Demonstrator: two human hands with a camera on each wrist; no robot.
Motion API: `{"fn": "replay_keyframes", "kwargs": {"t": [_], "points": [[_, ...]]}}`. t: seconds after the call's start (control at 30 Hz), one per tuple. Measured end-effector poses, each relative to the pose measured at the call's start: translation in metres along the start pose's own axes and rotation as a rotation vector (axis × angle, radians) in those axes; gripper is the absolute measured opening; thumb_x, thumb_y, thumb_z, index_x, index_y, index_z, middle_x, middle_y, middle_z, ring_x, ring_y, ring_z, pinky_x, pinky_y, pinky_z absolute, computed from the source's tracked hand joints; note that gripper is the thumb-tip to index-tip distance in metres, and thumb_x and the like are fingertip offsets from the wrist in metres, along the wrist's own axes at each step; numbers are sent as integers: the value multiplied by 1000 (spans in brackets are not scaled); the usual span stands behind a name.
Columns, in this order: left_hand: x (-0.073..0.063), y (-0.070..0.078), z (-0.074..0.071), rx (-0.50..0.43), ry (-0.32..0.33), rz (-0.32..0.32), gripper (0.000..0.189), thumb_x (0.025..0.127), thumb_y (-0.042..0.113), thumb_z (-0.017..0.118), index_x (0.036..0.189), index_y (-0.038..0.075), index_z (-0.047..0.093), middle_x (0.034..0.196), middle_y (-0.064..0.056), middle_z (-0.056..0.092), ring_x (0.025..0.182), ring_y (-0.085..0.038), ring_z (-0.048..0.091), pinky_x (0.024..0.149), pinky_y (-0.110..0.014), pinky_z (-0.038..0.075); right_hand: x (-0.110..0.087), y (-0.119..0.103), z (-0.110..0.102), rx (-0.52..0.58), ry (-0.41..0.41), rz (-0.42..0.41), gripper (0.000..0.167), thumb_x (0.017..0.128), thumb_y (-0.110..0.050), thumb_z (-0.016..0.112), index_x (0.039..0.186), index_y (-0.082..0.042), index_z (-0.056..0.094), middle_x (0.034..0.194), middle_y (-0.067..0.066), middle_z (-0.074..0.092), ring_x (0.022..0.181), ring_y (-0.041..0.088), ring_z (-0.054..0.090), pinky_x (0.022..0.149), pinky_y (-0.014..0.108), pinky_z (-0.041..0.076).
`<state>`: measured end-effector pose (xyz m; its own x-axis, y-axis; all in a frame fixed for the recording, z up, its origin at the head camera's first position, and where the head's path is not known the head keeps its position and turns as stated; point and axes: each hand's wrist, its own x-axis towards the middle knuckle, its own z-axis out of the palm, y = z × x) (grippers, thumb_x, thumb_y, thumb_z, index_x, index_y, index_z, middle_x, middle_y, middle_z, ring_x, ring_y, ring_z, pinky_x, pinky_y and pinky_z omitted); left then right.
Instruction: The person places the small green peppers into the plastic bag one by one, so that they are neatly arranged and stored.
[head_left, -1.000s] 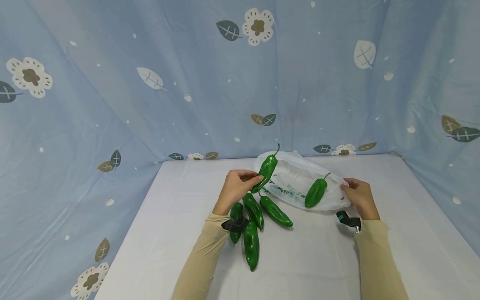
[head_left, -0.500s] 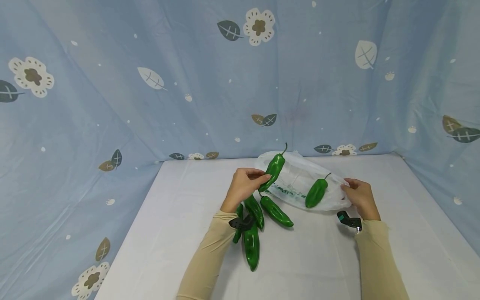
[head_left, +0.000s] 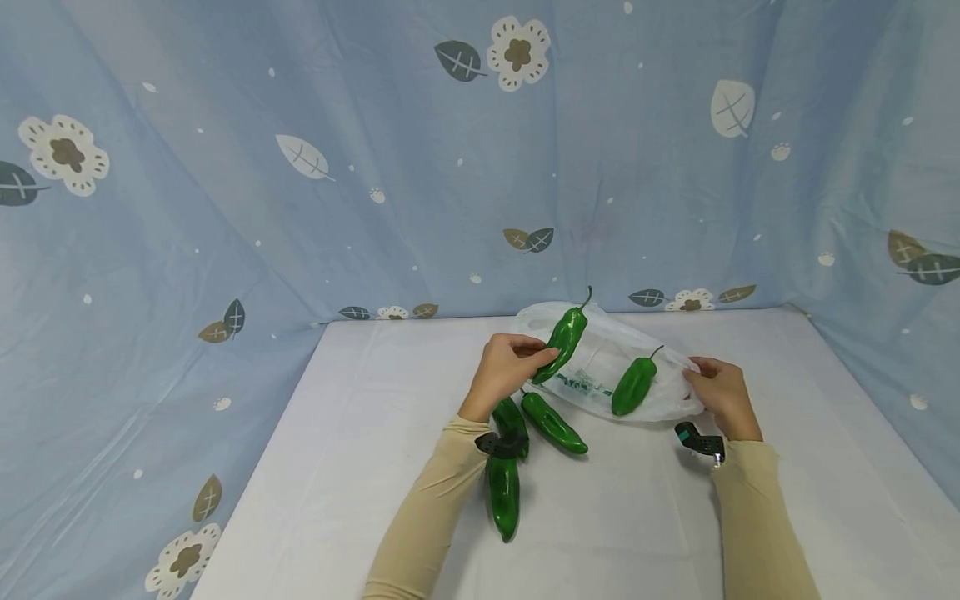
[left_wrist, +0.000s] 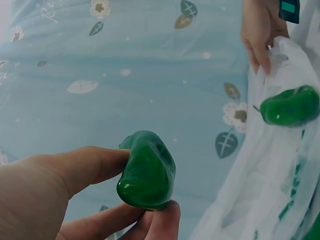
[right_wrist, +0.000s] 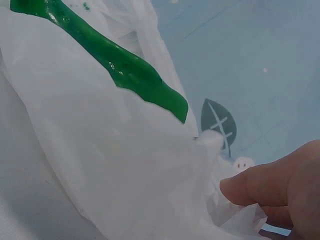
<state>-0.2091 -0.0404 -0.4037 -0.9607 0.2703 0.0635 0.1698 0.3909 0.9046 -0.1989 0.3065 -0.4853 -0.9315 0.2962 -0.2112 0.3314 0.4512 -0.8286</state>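
My left hand [head_left: 512, 369] pinches a green chili pepper [head_left: 566, 340] between thumb and fingers, its stem pointing up and right. In the left wrist view the pepper [left_wrist: 147, 172] is seen nearly end-on. Beneath and behind it lies a white plastic bag [head_left: 600, 354] with green print. My right hand [head_left: 720, 392] grips the bag's right end; in the right wrist view the thumb presses the bunched plastic [right_wrist: 235, 215]. A second green pepper [head_left: 634, 386] lies on the bag near that hand, its stem toward the upper right.
On the white table [head_left: 615, 517] left of the bag lie more green peppers: one slanting [head_left: 553, 422], one lower down [head_left: 504, 498], and another [head_left: 508, 417] partly hidden by the left wrist. A blue patterned curtain [head_left: 420, 167] hangs behind the table.
My left hand has moved right with its pepper, farther over the bag. The left forearm now covers a pepper that was visible earlier. The right hand keeps its hold on the bag.
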Motion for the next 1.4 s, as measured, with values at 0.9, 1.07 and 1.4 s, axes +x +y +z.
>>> {"fn": "replay_keyframes", "kwargs": {"t": [0.9,1.07,1.4], "points": [[13,1,20,29,-18,-6,33,95,33,76,117,8,78,112,-9,78,101,-21,74,85,-33,61,0,-1,0,20,-16,23,56,107,-20,45,153,11,38,156,37,38,139,45,43,114,56,44],[14,1,23,29,-23,-16,33,95,33,76,116,8,78,112,-10,79,99,-22,74,82,-32,61,-1,-1,-1,26,-24,28,57,108,-21,45,154,11,37,158,37,36,143,46,40,116,58,42],[19,1,33,51,-14,-18,33,95,34,76,116,8,79,112,-8,79,101,-19,74,84,-31,61,1,0,-2,23,-29,23,57,108,-23,45,154,10,37,157,36,37,138,44,43,113,55,45]]}}
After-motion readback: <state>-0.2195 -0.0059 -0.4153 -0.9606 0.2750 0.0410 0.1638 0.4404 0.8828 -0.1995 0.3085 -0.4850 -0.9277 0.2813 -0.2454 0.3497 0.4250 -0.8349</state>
